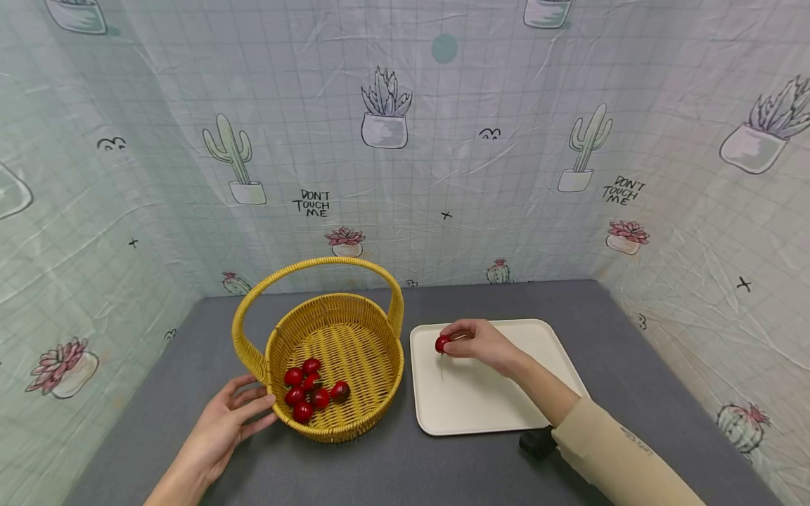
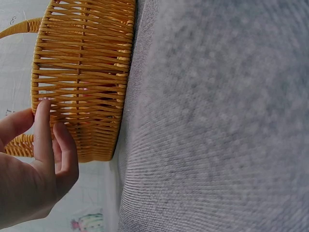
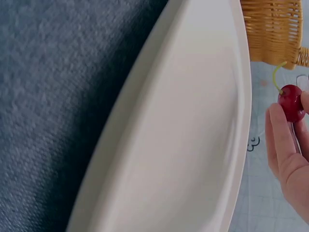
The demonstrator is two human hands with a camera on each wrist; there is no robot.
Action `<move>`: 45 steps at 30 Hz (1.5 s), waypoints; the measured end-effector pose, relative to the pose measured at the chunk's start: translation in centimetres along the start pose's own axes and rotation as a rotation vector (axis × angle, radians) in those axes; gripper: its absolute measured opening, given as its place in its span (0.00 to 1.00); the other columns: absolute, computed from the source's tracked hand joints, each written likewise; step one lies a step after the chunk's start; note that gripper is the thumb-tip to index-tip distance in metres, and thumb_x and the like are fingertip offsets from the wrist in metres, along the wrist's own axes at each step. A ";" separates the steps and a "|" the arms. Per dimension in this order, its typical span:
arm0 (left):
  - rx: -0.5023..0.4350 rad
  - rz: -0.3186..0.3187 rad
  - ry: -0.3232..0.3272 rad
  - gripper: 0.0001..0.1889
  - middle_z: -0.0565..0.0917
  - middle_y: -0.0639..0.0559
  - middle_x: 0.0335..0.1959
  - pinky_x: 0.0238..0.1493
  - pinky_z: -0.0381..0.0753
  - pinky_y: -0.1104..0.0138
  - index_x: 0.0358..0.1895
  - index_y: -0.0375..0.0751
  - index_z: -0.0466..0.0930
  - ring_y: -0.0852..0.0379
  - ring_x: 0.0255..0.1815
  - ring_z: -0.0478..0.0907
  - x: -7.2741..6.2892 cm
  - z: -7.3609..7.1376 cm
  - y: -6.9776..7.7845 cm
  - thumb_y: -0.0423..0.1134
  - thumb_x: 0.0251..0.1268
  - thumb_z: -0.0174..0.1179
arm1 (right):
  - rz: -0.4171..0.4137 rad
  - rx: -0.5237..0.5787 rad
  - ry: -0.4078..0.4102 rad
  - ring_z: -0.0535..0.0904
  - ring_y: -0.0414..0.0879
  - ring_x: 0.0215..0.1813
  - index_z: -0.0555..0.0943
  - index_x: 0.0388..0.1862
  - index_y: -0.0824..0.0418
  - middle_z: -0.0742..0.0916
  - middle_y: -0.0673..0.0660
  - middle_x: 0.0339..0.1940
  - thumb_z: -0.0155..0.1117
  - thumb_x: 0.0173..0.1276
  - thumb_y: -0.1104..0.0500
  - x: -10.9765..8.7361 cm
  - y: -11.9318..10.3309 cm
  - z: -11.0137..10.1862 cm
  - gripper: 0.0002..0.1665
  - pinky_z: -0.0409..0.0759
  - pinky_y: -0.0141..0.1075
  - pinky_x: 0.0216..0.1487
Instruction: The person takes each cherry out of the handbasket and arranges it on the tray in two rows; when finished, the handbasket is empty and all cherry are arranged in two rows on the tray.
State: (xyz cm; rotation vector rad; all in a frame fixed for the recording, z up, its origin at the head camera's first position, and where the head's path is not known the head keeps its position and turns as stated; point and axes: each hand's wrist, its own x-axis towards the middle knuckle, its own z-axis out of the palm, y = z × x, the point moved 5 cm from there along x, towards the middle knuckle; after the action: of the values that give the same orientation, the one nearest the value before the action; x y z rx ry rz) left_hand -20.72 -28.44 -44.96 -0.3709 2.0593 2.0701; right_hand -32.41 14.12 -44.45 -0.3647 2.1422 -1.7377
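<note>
A yellow wicker basket (image 1: 354, 337) with a tall hoop handle stands at the middle left, several dark red cherries (image 1: 320, 398) gathered in its left part. My left hand (image 1: 230, 422) holds the basket's left rim, thumb at the edge and fingers along the outer wall; the left wrist view shows these fingers (image 2: 43, 130) against the weave. Over a cream tray (image 1: 481, 411), my right hand (image 1: 484, 346) pinches one cherry (image 3: 290, 103) between thumb and fingertips. Its thin green stem (image 3: 275, 77) sticks out free. The cherry is raised above the tray's surface.
The tray lies just right of the basket on a grey cloth-covered table (image 1: 380, 471). A small black object (image 1: 538, 443) shows by the right sleeve (image 1: 620, 450), near the tray's front edge. Patterned curtains (image 1: 443, 176) enclose the back and both sides.
</note>
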 end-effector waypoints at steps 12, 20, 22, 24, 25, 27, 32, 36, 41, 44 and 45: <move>0.002 -0.009 -0.002 0.43 0.73 0.42 0.58 0.56 0.86 0.57 0.80 0.35 0.44 0.55 0.50 0.83 0.0 0.0 0.1 0.35 0.74 0.65 | 0.049 -0.084 0.087 0.83 0.52 0.49 0.81 0.56 0.75 0.84 0.66 0.52 0.69 0.70 0.68 1.2 1.0 -0.6 0.18 0.87 0.43 0.54; 0.004 -0.008 0.000 0.44 0.74 0.42 0.57 0.56 0.86 0.57 0.80 0.35 0.43 0.55 0.49 0.83 0.1 0.0 -0.1 0.35 0.73 0.66 | 0.030 -0.139 0.123 0.82 0.50 0.45 0.83 0.52 0.74 0.84 0.62 0.44 0.71 0.68 0.69 2.3 1.6 -0.3 0.15 0.88 0.36 0.46; 0.006 -0.009 -0.002 0.44 0.74 0.42 0.58 0.56 0.86 0.57 0.80 0.35 0.43 0.55 0.49 0.83 0.1 0.0 -0.1 0.36 0.73 0.66 | 0.022 -0.177 0.136 0.82 0.49 0.43 0.83 0.49 0.73 0.85 0.61 0.41 0.72 0.67 0.68 2.3 1.7 -0.2 0.14 0.88 0.35 0.43; 0.007 -0.010 -0.002 0.44 0.74 0.42 0.58 0.56 0.86 0.57 0.80 0.35 0.43 0.54 0.49 0.83 0.1 0.0 -0.1 0.36 0.73 0.65 | 0.020 -0.186 0.143 0.83 0.49 0.42 0.83 0.48 0.73 0.86 0.61 0.40 0.72 0.67 0.69 2.4 1.8 0.0 0.13 0.89 0.36 0.42; 0.007 -0.010 -0.002 0.44 0.73 0.41 0.58 0.56 0.86 0.57 0.80 0.35 0.43 0.54 0.49 0.83 0.1 0.0 -0.1 0.35 0.73 0.65 | 0.022 -0.182 0.147 0.83 0.49 0.42 0.83 0.47 0.73 0.86 0.61 0.40 0.72 0.67 0.69 2.4 1.9 0.0 0.12 0.89 0.37 0.42; 0.009 -0.010 -0.002 0.44 0.73 0.41 0.58 0.56 0.86 0.57 0.81 0.35 0.43 0.54 0.49 0.83 0.1 0.0 -0.1 0.35 0.74 0.65 | 0.023 -0.178 0.156 0.84 0.49 0.42 0.83 0.47 0.73 0.86 0.61 0.39 0.71 0.67 0.69 2.4 1.9 0.1 0.12 0.90 0.39 0.43; 0.004 -0.006 0.000 0.44 0.73 0.42 0.57 0.55 0.87 0.57 0.80 0.34 0.43 0.54 0.49 0.83 0.2 0.0 -0.2 0.35 0.74 0.65 | 0.015 -0.212 0.181 0.85 0.49 0.41 0.83 0.47 0.73 0.86 0.61 0.39 0.70 0.68 0.69 2.3 1.9 0.1 0.11 0.90 0.41 0.41; 0.001 -0.005 0.004 0.43 0.73 0.42 0.58 0.55 0.87 0.57 0.80 0.34 0.44 0.55 0.49 0.83 0.2 0.0 -0.2 0.35 0.74 0.65 | 0.011 -0.226 0.183 0.84 0.49 0.40 0.82 0.48 0.73 0.86 0.60 0.39 0.71 0.68 0.69 2.3 1.8 0.2 0.13 0.90 0.41 0.41; 0.001 -0.009 0.008 0.43 0.72 0.41 0.59 0.56 0.86 0.57 0.80 0.34 0.44 0.55 0.49 0.83 0.2 0.0 -0.2 0.35 0.74 0.64 | 0.003 -0.244 0.181 0.83 0.48 0.41 0.81 0.51 0.73 0.85 0.61 0.40 0.72 0.67 0.69 2.3 1.7 0.1 0.15 0.90 0.42 0.40; -0.001 -0.007 0.008 0.43 0.72 0.41 0.59 0.56 0.86 0.56 0.80 0.34 0.44 0.55 0.49 0.83 0.2 0.0 -0.2 0.35 0.74 0.65 | 0.003 -0.264 0.184 0.83 0.48 0.42 0.81 0.51 0.72 0.85 0.60 0.41 0.72 0.67 0.68 2.3 1.7 0.1 0.16 0.90 0.41 0.40; 0.001 -0.002 0.002 0.44 0.72 0.41 0.59 0.56 0.86 0.56 0.80 0.34 0.43 0.55 0.49 0.83 0.2 0.0 -0.2 0.35 0.74 0.65 | 0.004 -0.271 0.185 0.83 0.48 0.42 0.81 0.51 0.71 0.85 0.60 0.41 0.72 0.67 0.68 2.4 1.7 0.1 0.16 0.90 0.41 0.40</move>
State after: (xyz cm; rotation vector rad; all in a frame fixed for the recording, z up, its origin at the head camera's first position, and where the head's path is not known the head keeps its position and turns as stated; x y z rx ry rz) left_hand -20.89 -28.43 -45.19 -0.3751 2.0595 2.0682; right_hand -34.47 13.43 -46.42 -0.2772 2.5180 -1.5327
